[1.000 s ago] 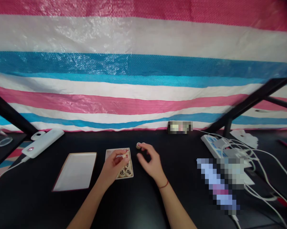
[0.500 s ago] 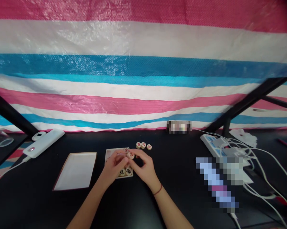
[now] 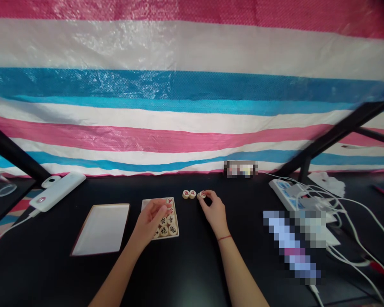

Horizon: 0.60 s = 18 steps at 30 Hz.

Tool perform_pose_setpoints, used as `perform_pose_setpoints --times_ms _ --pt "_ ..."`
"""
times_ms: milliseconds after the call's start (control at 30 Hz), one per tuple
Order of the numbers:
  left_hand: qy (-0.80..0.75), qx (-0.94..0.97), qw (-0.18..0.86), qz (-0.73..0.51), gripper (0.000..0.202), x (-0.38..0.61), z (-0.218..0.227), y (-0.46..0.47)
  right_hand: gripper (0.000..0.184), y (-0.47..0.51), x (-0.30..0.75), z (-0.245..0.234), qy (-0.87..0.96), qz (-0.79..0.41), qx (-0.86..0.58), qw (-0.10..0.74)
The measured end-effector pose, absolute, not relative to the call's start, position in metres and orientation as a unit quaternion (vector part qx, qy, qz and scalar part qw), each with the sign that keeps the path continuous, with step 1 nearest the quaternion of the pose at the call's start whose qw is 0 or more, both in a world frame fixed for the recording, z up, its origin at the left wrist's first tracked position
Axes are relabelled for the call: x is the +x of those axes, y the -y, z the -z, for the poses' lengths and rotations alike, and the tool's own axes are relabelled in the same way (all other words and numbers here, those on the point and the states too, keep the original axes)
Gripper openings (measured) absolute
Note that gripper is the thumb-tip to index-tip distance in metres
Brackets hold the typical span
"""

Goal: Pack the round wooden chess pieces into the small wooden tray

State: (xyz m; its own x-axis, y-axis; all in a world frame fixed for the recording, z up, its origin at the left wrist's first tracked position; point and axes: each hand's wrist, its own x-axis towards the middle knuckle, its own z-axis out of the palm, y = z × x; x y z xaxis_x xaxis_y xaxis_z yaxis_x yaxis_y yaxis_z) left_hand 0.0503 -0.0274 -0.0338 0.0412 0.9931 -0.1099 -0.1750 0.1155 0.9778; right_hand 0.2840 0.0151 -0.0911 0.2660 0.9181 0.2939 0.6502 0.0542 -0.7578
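the right hand (image 3: pixel 215 211) pinches a game piece (image 3: pixel 202 195) at two o'clock from the box (image 3: pixel 176 218); whether the left hand (image 3: pixel 149 217) grips anything, i can't tell.

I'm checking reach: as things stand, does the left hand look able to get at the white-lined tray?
Probably yes: the left hand is over the open box, and only black tabletop shows between that box and the white-lined tray.

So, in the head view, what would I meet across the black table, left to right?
White oblong device, shallow rectangular white-lined tray, shallow white box, two round cream pieces with red characters, right hand, white power strip.
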Motion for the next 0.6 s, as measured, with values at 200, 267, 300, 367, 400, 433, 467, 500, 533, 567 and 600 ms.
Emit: perform_pose_setpoints --times_ms 200,267,300,367,400,433,467,500,533,567,600 --pt "-0.464 0.422 0.582 -0.517 0.045 0.049 0.04 0.026 0.021 -0.012 0.28 0.087 0.623 -0.107 -0.674 0.381" --pt "-0.463 0.422 0.582 -0.518 0.045 0.049 0.041 0.026 0.02 -0.012 0.28 0.087 0.625 -0.094 -0.676 0.379" --pt "-0.462 0.423 0.582 -0.519 0.045 0.049 0.042 0.025 0.02 -0.013 0.279 0.088 0.624 -0.088 -0.677 0.381" --pt "-0.459 0.427 0.583 -0.517 0.046 0.048 0.043 0.025 0.02 -0.014 0.278 0.089 0.622 -0.08 -0.678 0.384" --pt "-0.459 0.429 0.583 -0.516 0.047 0.048 0.043 0.025 0.02 -0.014 0.277 0.089 0.622 -0.079 -0.678 0.385" --pt "-0.459 0.432 0.582 -0.515 0.047 0.048 0.044 0.025 0.019 -0.014 0.276 0.089 0.622 -0.081 -0.677 0.385" --pt "-0.46 0.434 0.58 -0.514 0.047 0.048 0.044 0.025 0.019 -0.015 0.276 0.089 0.623 -0.082 -0.676 0.385" --pt "-0.463 0.436 0.578 -0.512 0.046 0.047 0.045 0.025 0.019 -0.015 0.275 0.09 0.624 -0.084 -0.675 0.385" --pt "-0.465 0.438 0.576 -0.51 0.045 0.047 0.046 0.025 0.019 -0.015 0.274 0.09 0.624 -0.084 -0.674 0.386" --pt "-0.468 0.438 0.575 -0.508 0.045 0.047 0.046 0.025 0.019 -0.015 0.274 0.089 0.625 -0.084 -0.674 0.386" --pt "-0.47 0.438 0.574 -0.508 0.044 0.046 0.047 0.025 0.019 -0.015 0.274 0.089 0.626 -0.083 -0.673 0.385"
